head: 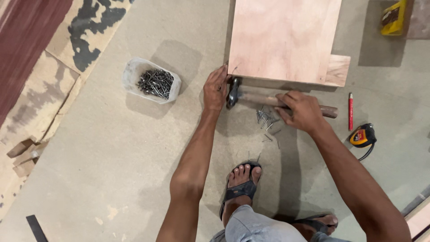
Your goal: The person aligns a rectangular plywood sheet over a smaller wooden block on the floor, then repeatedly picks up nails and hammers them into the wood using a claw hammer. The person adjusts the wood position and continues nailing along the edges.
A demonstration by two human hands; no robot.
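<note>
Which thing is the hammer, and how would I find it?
Find the big pale plywood board at the top of the floor. Just below its near edge lies the hammer, under the right hand. It has a dark metal head and a brown wooden handle, unlike the thin loose nails beside it.

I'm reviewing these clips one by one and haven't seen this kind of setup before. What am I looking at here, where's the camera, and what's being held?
There is no machine: a person works with bare hands, and the one camera sits on their head, looking down at the floor. The right hand grips a hammer by its wooden handle. The left hand rests at the corner of a plywood box, beside the hammer's head. Loose nails lie under the hammer, and a tub of nails stands to the left. A red pencil and a tape measure lie to the right.
</note>
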